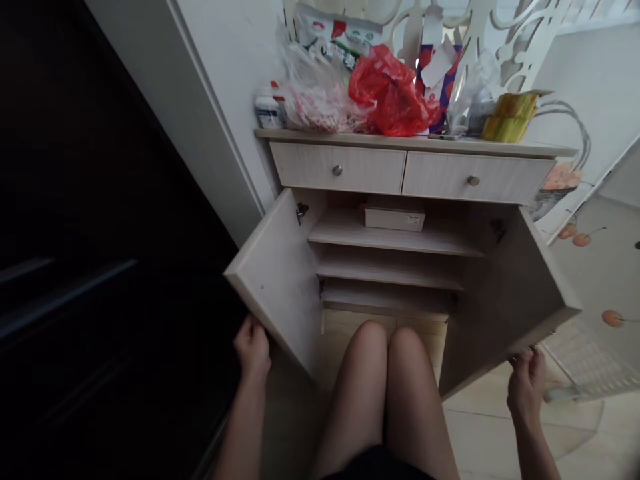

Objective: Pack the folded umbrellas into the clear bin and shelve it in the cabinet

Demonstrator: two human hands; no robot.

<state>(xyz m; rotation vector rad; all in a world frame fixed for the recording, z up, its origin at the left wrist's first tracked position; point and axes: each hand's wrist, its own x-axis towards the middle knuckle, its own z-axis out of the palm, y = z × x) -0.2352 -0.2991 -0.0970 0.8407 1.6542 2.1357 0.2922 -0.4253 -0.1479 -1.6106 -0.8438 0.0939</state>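
A pale wood-grain cabinet stands in front of my knees with both doors swung outward. My left hand (253, 348) is closed at the outer edge of the left cabinet door (285, 280). Its fingertips are partly hidden behind that panel. On the other side, my right hand (526, 383) is closed at the lower outer edge of the right cabinet door (515, 300), where the door hides what its fingers grip. Between the doors, shelves (395, 237) show, and a flat white box (395, 217) rests on the upper one.
Two drawers with round knobs (337, 171) sit above the doors. The cabinet top (420, 140) bears a red plastic bag (390, 90), a clear bag (320, 100), a white bottle (269, 110) and a yellow package (510, 119). A dark surface (125, 200) fills the left side.
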